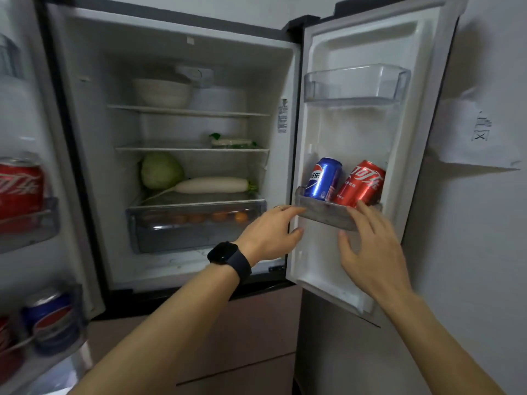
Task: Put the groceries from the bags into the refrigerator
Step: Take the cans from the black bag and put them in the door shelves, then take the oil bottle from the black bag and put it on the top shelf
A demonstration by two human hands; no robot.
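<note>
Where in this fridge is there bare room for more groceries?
Free: upper right-door bin; middle shelf left of the wrapped greens. Crowded: the lower right-door bin, with blue can, red can, left hand and right hand at it.

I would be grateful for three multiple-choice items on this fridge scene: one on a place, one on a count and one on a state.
1. Where does the white radish lie? A: top shelf. B: in a bag. C: beside the cabbage, above the drawer.
2. How many cans stand in the right door's lower bin? A: two. B: one. C: four.
3. The right hand is: A: gripping a bag. B: open, fingers at the bin. C: out of view.
Answers: C, it lies next to the cabbage; A, a blue can and a red can stand there; B, its straight fingers reach the bin's rim.
</note>
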